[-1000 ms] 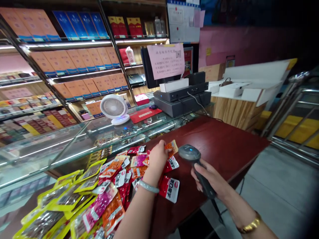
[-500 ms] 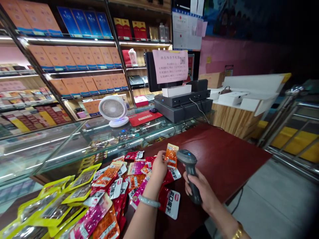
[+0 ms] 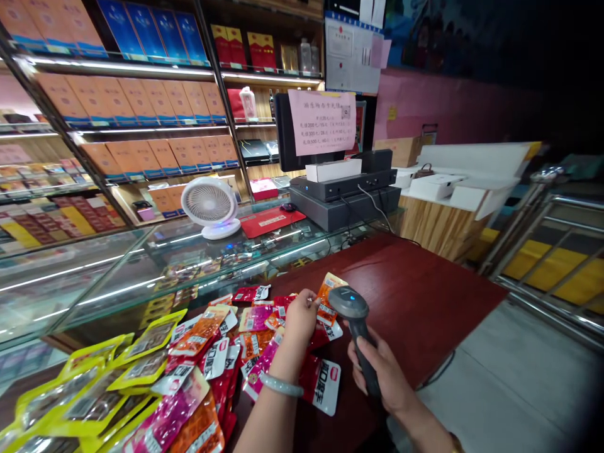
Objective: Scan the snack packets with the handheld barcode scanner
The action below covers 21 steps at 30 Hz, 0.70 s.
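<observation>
My left hand (image 3: 302,318), with a pale bangle on the wrist, pinches the edge of an orange snack packet (image 3: 330,294) and holds it up above the pile. Wrapped round the handle of a dark grey barcode scanner (image 3: 352,305) is my right hand (image 3: 380,365). The scanner's head is close to the orange packet and partly covers it; a small blue light glows on top. Beneath and left of my hands lie many red, pink and orange snack packets (image 3: 255,318). Yellow-edged clear packets (image 3: 94,396) are heaped at the lower left.
The packets lie on a dark red tabletop (image 3: 425,283). Behind it runs a glass display counter (image 3: 113,270) with a white fan (image 3: 211,207), a red mat (image 3: 271,221) and a monitor (image 3: 285,135) above a dark box. Shelves of boxes stand behind; a metal railing (image 3: 561,264) is at right.
The orange packet has tilted, its top leaning right. The scanner has shifted slightly left and nearer to the packet, its handle more slanted. The view has shifted slightly.
</observation>
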Tool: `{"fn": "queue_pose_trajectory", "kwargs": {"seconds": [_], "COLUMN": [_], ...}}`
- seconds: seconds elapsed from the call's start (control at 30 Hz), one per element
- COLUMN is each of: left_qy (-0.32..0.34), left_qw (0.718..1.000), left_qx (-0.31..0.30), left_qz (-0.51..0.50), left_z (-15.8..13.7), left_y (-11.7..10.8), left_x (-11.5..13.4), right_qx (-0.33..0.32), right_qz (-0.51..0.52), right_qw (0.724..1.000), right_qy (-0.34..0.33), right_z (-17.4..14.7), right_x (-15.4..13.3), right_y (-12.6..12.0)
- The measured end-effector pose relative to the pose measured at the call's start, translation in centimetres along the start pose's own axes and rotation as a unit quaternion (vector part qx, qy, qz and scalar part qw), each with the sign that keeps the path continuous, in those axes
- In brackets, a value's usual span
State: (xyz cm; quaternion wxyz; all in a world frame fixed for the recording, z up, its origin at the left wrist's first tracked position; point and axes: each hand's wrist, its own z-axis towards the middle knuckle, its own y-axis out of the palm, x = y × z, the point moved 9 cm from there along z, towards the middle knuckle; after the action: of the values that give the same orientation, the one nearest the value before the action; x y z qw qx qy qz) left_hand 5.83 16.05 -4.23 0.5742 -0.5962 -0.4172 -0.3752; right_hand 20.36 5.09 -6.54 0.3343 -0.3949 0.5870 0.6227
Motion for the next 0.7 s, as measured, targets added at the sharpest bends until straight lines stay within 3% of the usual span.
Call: {"fn": "queue_pose_trajectory", "kwargs": {"seconds": [0.4,0.53,0.7], "left_qy": [0.019,0.065,0.081], "left_qw": [0.996,0.982,0.984], "left_qx": [-0.003,0.039,-0.008], "left_qz": [0.092,0.173,0.158], "left_z": [0.1,-0.1,-0.3], "left_y": [0.1,-0.2,2.3], "left_x": [0.0,1.4,1.5], "right_qx": [0.037,0.042,0.042], "right_qz": [-0.033,0.007,0.033], "right_qw": [0.999,0.999,0.998], "right_qy": [-0.013,-0.014,-0.013], "right_z": [0.1,0.1,-0.1], "right_x": [-0.2,-0.4,-0.7], "right_y": [-0.5,-0.7,-0.6]}}
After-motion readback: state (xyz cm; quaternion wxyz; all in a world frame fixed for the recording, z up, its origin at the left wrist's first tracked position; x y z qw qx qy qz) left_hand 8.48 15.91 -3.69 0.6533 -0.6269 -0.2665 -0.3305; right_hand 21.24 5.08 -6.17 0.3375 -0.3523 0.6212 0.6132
